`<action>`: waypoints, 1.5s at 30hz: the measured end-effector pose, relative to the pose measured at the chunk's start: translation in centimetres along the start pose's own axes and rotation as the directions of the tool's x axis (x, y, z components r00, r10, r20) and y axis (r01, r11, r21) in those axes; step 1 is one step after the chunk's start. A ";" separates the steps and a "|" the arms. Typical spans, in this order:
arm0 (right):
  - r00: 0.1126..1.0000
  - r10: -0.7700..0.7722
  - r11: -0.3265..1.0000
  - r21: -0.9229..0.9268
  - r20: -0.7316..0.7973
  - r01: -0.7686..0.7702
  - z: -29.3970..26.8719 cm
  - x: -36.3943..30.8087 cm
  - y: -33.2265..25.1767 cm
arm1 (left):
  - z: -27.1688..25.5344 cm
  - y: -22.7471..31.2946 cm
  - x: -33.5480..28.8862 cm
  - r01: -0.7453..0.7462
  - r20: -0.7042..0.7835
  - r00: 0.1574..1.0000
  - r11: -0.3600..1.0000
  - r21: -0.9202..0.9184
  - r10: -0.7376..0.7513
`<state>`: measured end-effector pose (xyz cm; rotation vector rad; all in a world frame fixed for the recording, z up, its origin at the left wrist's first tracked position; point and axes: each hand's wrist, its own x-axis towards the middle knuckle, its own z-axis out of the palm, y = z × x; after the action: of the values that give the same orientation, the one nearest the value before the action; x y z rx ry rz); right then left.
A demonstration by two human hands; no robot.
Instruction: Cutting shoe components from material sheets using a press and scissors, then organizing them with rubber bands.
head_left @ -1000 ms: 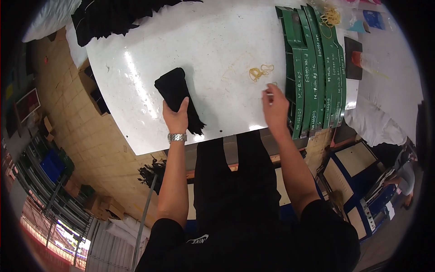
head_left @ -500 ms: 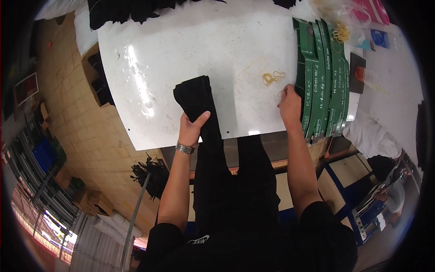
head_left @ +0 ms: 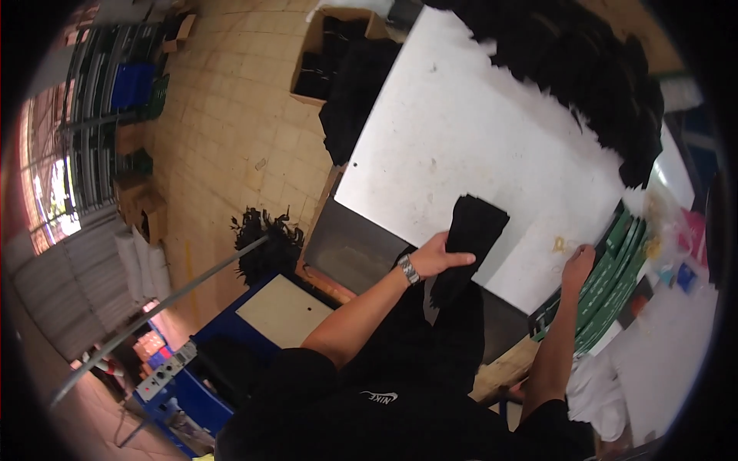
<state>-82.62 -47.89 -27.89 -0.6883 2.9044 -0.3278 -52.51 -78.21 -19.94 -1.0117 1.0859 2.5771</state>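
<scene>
My left hand [head_left: 440, 257], with a metal watch on its wrist, is closed around a folded bundle of black cloth [head_left: 480, 223]. The thumb lies across the front of the bundle, whose upper end stands over the white table [head_left: 530, 192] and whose lower end hangs past the near edge. Off to the right, my right hand [head_left: 578, 265] has its fingers drawn together at the tabletop; what they hold, if anything, is too small to tell. Beside it on the table lie a few yellowish rubber bands [head_left: 563, 244]. Green boards [head_left: 607, 284] with handwriting stand just right of that hand.
A large heap of black cloth [head_left: 569, 61] covers the table's far side. Left of the table stands a cardboard box [head_left: 309, 98] of black pieces. A metal pole [head_left: 165, 302] slants near a dark fringed bunch [head_left: 265, 242]. Plastic bags [head_left: 667, 230] lie beyond the green boards.
My view has swung to the left, so the table now sits further right. The left hand still holds the black bundle; the right hand stays by the rubber bands and green boards.
</scene>
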 end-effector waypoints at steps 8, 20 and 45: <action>0.772 -0.570 0.749 0.566 0.283 0.345 -12.1 -3.2 -26.9 | 1.2 5.7 -6.4 -0.255 0.097 0.961 0.965 -0.063 0.260; 0.548 -0.612 0.409 0.821 0.570 -0.398 -17.6 -8.1 -42.6 | -4.0 10.0 -19.5 -0.581 -0.230 0.756 0.790 0.197 0.613; 0.435 -0.896 0.083 0.996 0.091 -0.038 -26.4 -3.9 -47.8 | -5.5 12.2 -22.7 -0.490 -0.670 0.535 0.835 0.251 0.515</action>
<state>-63.67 -83.05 9.54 -1.1483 1.0137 -1.3393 -37.23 -88.41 -1.09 -2.0864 1.8345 2.5505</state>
